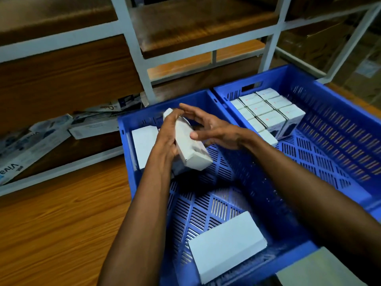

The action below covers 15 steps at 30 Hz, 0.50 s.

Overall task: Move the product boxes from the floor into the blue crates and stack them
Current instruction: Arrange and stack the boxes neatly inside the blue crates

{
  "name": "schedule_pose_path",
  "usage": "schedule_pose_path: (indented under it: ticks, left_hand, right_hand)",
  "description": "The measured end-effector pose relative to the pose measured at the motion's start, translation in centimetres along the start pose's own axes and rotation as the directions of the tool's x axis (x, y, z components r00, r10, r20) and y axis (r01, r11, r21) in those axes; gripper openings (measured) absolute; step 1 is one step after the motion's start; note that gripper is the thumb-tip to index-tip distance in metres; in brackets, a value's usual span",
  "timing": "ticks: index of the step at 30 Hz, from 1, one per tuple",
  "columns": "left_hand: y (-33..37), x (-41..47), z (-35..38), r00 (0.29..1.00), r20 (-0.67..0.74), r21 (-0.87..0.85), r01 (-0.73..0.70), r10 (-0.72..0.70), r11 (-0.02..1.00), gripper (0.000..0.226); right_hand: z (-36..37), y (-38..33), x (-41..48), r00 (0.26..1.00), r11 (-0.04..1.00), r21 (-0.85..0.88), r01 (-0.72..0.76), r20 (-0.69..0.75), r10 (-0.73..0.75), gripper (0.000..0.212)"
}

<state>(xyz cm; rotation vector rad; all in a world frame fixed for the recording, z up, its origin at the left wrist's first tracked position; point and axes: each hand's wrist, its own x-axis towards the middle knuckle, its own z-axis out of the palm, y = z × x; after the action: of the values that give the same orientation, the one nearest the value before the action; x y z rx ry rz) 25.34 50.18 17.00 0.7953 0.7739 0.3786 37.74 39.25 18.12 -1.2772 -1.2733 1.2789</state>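
Two blue slotted crates stand side by side on the wooden floor. Over the near crate (pixel 132 162), my left hand (pixel 168 139) grips a white product box (pixel 190 145), tilted, above the crate's bottom. My right hand (pixel 208 125) hovers beside the box with fingers spread, thumb near its top face. In this crate one white box (pixel 144 147) leans at the far left wall and another (pixel 226 244) lies flat near the front. The far crate (pixel 334 112) holds several white boxes (pixel 270 114) stacked in tidy rows at its back.
A white metal rack (pixel 132 38) with wooden shelves rises behind the crates. Flat printed cartons (pixel 37 141) lie tumbled on its lowest shelf at the left. Bare wooden floor (pixel 61 223) spreads to the left. A pale box corner (pixel 321 269) shows at the bottom right.
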Motion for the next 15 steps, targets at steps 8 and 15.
schedule_pose_path:
  ticks: [8,15]
  left_hand:
    - [0.4,0.7,-0.9,0.989,-0.127,-0.172,0.051,-0.073,0.984,0.063]
    - [0.4,1.2,-1.6,0.959,-0.278,-0.192,-0.001,-0.054,0.981,0.079]
  right_hand:
    - [-0.1,0.0,-0.5,0.998,0.997,-0.057,0.058,-0.022,-0.059,0.064]
    - [0.6,0.9,0.0,0.977,0.982,-0.119,0.145,-0.138,-0.161,0.044]
